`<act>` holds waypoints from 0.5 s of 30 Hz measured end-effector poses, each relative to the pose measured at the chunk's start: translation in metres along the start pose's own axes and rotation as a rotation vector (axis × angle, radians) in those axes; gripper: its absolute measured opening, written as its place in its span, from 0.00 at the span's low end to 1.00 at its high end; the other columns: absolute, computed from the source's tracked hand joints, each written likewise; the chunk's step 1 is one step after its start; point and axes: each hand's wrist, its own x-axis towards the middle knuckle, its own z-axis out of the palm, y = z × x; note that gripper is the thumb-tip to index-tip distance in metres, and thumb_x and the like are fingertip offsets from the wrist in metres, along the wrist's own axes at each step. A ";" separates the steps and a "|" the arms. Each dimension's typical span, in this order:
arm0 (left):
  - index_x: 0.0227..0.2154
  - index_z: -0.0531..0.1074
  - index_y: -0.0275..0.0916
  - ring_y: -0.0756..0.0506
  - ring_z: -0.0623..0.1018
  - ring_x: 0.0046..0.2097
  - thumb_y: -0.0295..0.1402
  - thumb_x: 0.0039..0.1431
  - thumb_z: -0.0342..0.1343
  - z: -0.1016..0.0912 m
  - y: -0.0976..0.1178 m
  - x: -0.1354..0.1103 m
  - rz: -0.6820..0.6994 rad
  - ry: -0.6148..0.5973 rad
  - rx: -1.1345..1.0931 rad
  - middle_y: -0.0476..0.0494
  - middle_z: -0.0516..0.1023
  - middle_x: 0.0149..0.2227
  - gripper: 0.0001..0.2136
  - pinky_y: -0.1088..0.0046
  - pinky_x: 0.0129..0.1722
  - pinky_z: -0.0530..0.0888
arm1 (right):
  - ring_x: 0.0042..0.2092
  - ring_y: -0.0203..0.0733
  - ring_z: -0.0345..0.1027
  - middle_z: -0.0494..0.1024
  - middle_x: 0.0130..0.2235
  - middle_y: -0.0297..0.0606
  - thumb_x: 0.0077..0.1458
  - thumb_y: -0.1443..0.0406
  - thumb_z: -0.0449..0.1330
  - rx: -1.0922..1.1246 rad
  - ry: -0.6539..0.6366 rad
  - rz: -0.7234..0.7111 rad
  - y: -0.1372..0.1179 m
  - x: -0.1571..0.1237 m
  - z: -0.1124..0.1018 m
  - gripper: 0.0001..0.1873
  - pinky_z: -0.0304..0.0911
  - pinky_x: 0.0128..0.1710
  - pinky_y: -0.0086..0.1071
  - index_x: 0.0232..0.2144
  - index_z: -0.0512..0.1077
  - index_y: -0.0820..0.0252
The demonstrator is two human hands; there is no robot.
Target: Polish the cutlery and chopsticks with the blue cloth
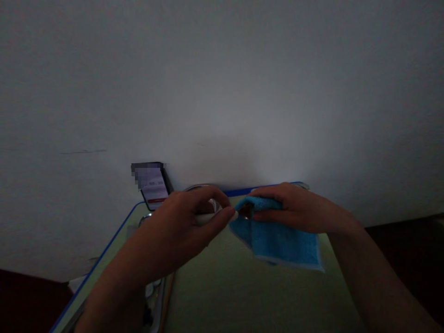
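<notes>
My left hand (182,219) is closed in a pinch around a slim white handle-like object (204,218); its kind cannot be made out. The object's pale tip reaches the folded edge of a blue cloth (286,245). Fingers of my right hand (300,208) grip the cloth from above, and its lower part hangs over the table. A small shiny spot shows in the fold between the two hands. What lies inside the fold is mostly hidden.
A phone (155,185) with a lit screen leans against the wall (222,92) at the table's back left. Under my left forearm, a tray (157,305) with small items stands on the pale green table (215,296), which has a blue edge. A thin brown strip (169,296) borders the tray.
</notes>
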 end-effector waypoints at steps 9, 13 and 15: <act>0.27 0.71 0.38 0.51 0.73 0.26 0.40 0.56 0.50 -0.001 0.002 0.007 0.059 0.056 -0.015 0.50 0.75 0.24 0.12 0.78 0.24 0.67 | 0.26 0.31 0.62 0.70 0.25 0.29 0.51 0.53 0.55 -0.027 0.087 0.026 -0.004 0.015 0.016 0.15 0.53 0.25 0.25 0.29 0.69 0.59; 0.32 0.70 0.39 0.52 0.71 0.21 0.42 0.57 0.49 -0.004 -0.005 0.011 -0.051 0.096 -0.075 0.53 0.74 0.20 0.12 0.80 0.19 0.64 | 0.29 0.31 0.61 0.67 0.26 0.29 0.49 0.51 0.55 0.049 0.387 0.077 -0.004 0.024 0.031 0.17 0.54 0.27 0.26 0.28 0.66 0.60; 0.33 0.69 0.38 0.52 0.70 0.19 0.43 0.56 0.49 -0.005 -0.008 0.012 -0.105 0.133 -0.050 0.53 0.73 0.18 0.12 0.81 0.17 0.63 | 0.30 0.31 0.60 0.67 0.27 0.30 0.52 0.51 0.52 0.178 0.402 0.091 -0.003 0.028 0.038 0.17 0.56 0.28 0.26 0.30 0.64 0.60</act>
